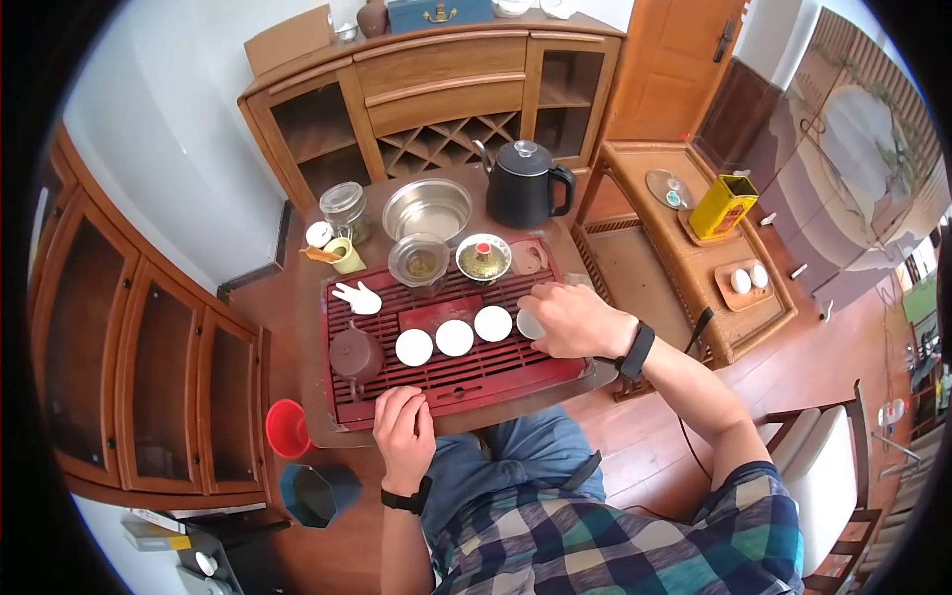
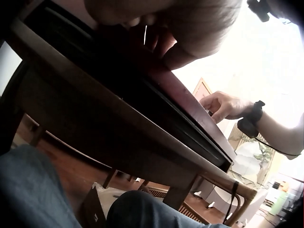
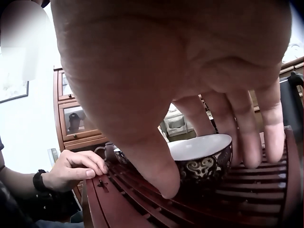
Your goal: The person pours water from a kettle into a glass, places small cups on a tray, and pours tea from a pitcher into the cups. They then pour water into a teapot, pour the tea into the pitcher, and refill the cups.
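My right hand [image 1: 570,319] is at the right end of a dark red slatted tea tray [image 1: 506,381]. Its thumb and fingers pinch a teacup [image 3: 204,166] from both sides; the cup is white inside with a dark scroll pattern outside, close over the slats. Left of it, a row of white teacups [image 1: 454,338] stands on the tray. My left hand [image 1: 402,436] rests at the tray's front edge, fingers loosely bent, holding nothing. Nearby sits a brown clay teapot [image 1: 349,353]. Behind the cups are a patterned bowl [image 1: 474,269] with a red knob and a glass pitcher [image 1: 409,266] holding leaves.
A black kettle [image 1: 518,188] and steel basin [image 1: 428,203] stand behind the tray, with a glass jar [image 1: 344,213] at left. A white hand-shaped figure [image 1: 359,298] lies on the slats. A wicker side table [image 1: 732,260] holds a yellow tin [image 1: 722,210]. A red bin [image 1: 288,428] stands on the floor.
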A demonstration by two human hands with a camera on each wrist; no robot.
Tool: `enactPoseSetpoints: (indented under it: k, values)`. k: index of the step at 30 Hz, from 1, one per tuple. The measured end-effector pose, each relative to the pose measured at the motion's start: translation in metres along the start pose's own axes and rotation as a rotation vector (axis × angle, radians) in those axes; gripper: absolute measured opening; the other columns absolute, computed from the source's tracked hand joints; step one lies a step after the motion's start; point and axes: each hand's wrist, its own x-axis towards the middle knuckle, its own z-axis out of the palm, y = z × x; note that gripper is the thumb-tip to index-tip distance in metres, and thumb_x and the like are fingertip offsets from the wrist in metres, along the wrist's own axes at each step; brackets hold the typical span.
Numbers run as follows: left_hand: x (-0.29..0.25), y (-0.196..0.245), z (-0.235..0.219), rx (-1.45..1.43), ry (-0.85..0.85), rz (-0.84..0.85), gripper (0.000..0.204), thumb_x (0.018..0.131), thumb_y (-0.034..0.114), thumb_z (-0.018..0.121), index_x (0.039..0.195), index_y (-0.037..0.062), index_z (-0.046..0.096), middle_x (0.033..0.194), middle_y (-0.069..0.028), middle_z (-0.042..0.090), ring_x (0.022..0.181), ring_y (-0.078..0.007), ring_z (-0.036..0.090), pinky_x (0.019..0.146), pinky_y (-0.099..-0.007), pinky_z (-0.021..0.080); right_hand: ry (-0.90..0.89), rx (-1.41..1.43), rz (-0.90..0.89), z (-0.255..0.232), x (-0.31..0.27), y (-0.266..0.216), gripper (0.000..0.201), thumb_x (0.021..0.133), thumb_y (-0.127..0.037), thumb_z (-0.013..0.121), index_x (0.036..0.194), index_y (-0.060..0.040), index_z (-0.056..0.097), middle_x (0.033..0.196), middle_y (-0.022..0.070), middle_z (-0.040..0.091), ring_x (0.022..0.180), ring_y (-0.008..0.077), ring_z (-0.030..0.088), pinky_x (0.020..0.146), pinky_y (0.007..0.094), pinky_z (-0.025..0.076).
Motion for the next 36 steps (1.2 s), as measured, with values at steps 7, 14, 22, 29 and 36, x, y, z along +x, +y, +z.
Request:
enactPoseSetpoints:
  k: [7, 14, 22, 29, 36]
  values:
    - [0.001, 0.002, -0.001, -0.006, -0.004, -0.006, 0.012, 0.080, -0.008, 0.071, 0.092, -0.0061, 0.069, 0.102, -0.0149, 0.070, 0.097, -0.0347, 0.065, 0.085, -0.0433, 0.055, 0.005, 0.036, 0.012, 0.011, -0.001, 0.001, 0.042, 0.080, -0.019, 0.078, 0.111, 0.0034, 0.062, 0.109, 0.0218, 0.067, 0.108, 0.0386, 0.067, 0.093, 0.0491, 0.054]
    - [0.000, 0.000, 0.000, -0.006, 0.001, -0.005, 0.013, 0.079, -0.009, 0.071, 0.092, -0.0059, 0.069, 0.102, -0.0149, 0.070, 0.097, -0.0349, 0.065, 0.085, -0.0434, 0.055, 0.063, 0.020, -0.007, 0.004, -0.005, -0.007, 0.053, 0.077, -0.024, 0.084, 0.116, 0.0030, 0.060, 0.113, 0.0211, 0.066, 0.112, 0.0382, 0.065, 0.096, 0.0483, 0.053]
    - [0.000, 0.001, -0.001, 0.010, -0.004, 0.000, 0.014, 0.079, -0.008, 0.071, 0.092, -0.0057, 0.070, 0.101, -0.0144, 0.070, 0.097, -0.0348, 0.065, 0.085, -0.0432, 0.055, 0.216, 0.075, -0.189, 0.008, 0.017, -0.019, 0.067, 0.077, -0.022, 0.084, 0.133, 0.0017, 0.057, 0.118, 0.0175, 0.066, 0.119, 0.0358, 0.061, 0.104, 0.0463, 0.048]
    - [-0.001, 0.001, 0.000, -0.026, -0.015, -0.035, 0.013, 0.081, -0.009, 0.070, 0.093, -0.0053, 0.069, 0.103, -0.0145, 0.070, 0.100, -0.0345, 0.064, 0.088, -0.0434, 0.053, 0.177, 0.108, -0.221, 0.017, 0.026, -0.016, 0.066, 0.078, -0.019, 0.083, 0.135, 0.0008, 0.057, 0.114, 0.0173, 0.067, 0.115, 0.0357, 0.063, 0.101, 0.0462, 0.049]
    - [-0.001, 0.001, -0.001, -0.014, -0.018, -0.031, 0.014, 0.080, -0.009, 0.071, 0.094, -0.0053, 0.069, 0.103, -0.0146, 0.070, 0.100, -0.0346, 0.064, 0.088, -0.0434, 0.054, 0.193, 0.120, -0.216, 0.018, 0.022, -0.017, 0.065, 0.078, -0.016, 0.082, 0.134, 0.0010, 0.056, 0.113, 0.0183, 0.067, 0.114, 0.0361, 0.064, 0.101, 0.0456, 0.048]
